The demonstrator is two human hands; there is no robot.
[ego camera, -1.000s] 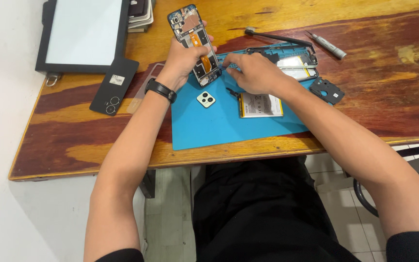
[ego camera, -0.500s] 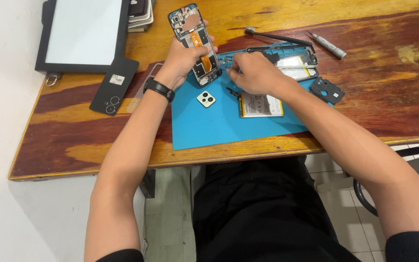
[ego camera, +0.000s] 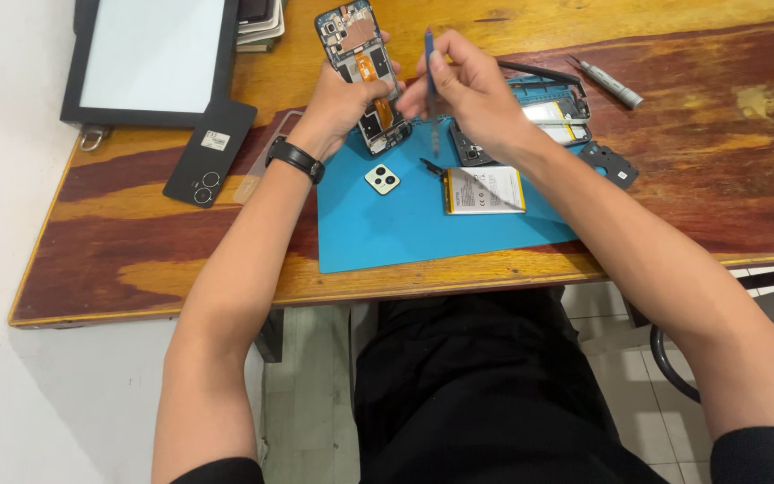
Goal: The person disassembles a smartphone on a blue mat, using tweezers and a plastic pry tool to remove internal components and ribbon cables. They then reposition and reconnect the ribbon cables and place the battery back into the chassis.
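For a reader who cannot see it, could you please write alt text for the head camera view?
A person's left hand holds an opened phone upright over a blue mat while the right hand grips a thin blue tool beside it. A battery, a camera cover and other phone parts lie on the mat, on a wooden table.

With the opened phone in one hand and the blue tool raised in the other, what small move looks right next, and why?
Probably lower the blue tool back to the opened phone. The left hand holds the phone tilted up with its insides exposed, while the right hand pinches the tool upright beside it, off the board.
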